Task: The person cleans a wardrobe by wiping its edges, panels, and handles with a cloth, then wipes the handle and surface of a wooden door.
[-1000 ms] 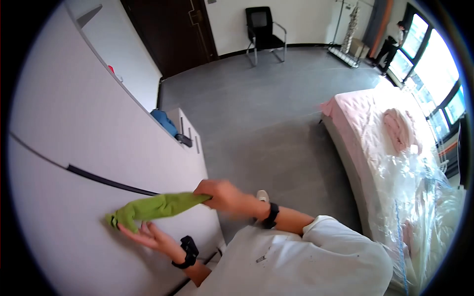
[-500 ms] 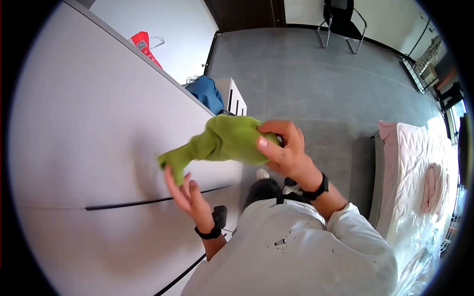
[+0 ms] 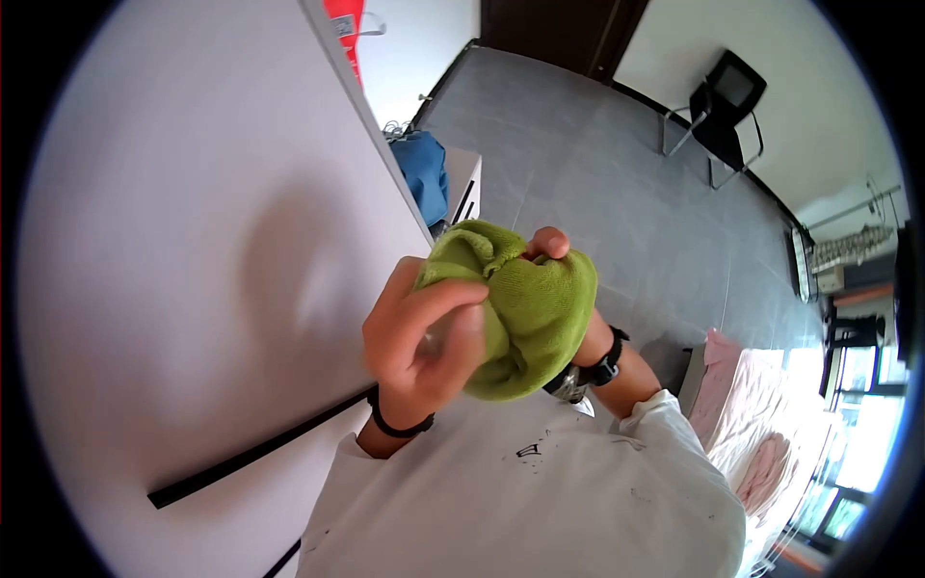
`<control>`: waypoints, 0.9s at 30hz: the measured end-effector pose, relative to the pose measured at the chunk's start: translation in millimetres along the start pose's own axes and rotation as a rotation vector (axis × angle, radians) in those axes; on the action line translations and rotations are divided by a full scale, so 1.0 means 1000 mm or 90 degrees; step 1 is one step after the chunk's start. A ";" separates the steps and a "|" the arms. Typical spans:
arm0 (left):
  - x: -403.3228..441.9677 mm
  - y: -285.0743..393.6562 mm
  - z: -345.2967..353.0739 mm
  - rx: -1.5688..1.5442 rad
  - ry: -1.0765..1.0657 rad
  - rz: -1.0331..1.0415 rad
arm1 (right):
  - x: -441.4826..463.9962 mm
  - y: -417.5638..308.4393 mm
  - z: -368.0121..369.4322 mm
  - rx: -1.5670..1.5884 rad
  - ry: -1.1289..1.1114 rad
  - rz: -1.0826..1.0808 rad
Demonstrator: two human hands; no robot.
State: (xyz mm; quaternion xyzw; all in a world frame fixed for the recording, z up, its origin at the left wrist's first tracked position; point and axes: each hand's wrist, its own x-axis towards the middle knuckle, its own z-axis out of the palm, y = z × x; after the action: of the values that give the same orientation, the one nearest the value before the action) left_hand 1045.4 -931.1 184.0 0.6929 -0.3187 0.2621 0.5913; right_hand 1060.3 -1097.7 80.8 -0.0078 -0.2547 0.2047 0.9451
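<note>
I have the green cloth [image 3: 540, 303] bunched up in front of the white shirt [image 3: 549, 491], too rounded to tell its long axis or direction. My left hand [image 3: 416, 332] and partly hidden right hand [image 3: 549, 243] grip it.

A black chair [image 3: 729, 106] with metal legs stands on the gray floor [image 3: 597, 154] near the wall, and a dark door [image 3: 562, 31] is beside that wall. A blue bag [image 3: 421, 175] rests on a low white cabinet [image 3: 464, 171]. Pink bedding [image 3: 764, 472] lies on the bed [image 3: 690, 383] near the bright windows [image 3: 859, 445].
</note>
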 end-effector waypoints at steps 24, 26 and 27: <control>0.084 -0.068 0.036 0.478 0.167 -0.306 | 0.207 -0.090 -0.072 -0.340 -0.177 0.359; 0.093 -0.076 0.051 0.492 0.214 -0.341 | 0.232 -0.101 -0.083 -0.315 -0.228 0.400; 0.097 -0.081 0.058 0.487 0.255 -0.376 | 0.242 -0.106 -0.089 -0.304 -0.267 0.436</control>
State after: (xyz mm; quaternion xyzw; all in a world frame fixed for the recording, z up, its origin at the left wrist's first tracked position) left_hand 1169.1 -993.1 193.7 0.8559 0.1280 0.3095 0.3941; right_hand 1334.3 -1092.3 132.0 -0.2672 -0.4628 0.4379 0.7230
